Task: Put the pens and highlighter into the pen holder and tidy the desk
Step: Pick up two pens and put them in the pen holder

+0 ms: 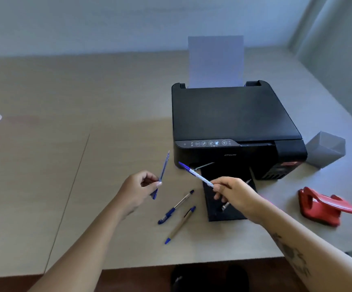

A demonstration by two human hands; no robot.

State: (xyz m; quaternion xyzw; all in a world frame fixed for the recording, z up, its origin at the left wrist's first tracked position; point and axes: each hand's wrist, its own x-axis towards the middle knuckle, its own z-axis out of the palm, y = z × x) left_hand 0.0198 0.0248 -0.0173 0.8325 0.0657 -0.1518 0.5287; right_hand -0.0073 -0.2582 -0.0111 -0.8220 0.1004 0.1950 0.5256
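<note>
Beige laminate desk (86, 144), matte w/ a thin seam running diagonally on the left; its near edge shows at the bottom, dark floor below.

Nearest on the desk: a kraft-paper pen (180, 225) w/ blue tip and cap, lying diagonal, and just beside it a blue-grip pen (176, 207) w/ clear barrel – close to parallel, apart from each other.

Above them the hands. Left hand (138, 191) has its fingers curled, pinching a slim clear-blue pen (162, 172) between thumb and fingertips, pen near upright, off the desk. Right hand (237, 197) pinches a white-and-blue striped pen (196, 173) by one end, its blue end aimed up-left toward the printer (234, 119); forearm shows a tattoo.

Under the right hand a black output tray (226, 207) sticks out from the printer's front, flat; a small silvery object lies on it, mostly hidden by the hand – can't tell what.

Right of that, a red hole punch (323, 205), glossy, near the desk's right edge.

Further back the black printer, boxy, flat lid, control strip on the front-left, a white sheet (215, 61) standing in the rear feed.

Grey faceted pen holder (325, 149) sits just beside the printer's right front corner, touching or nearly so; inside not visible from here.

Far left, a small pale object at the frame edge, blurred.
</note>
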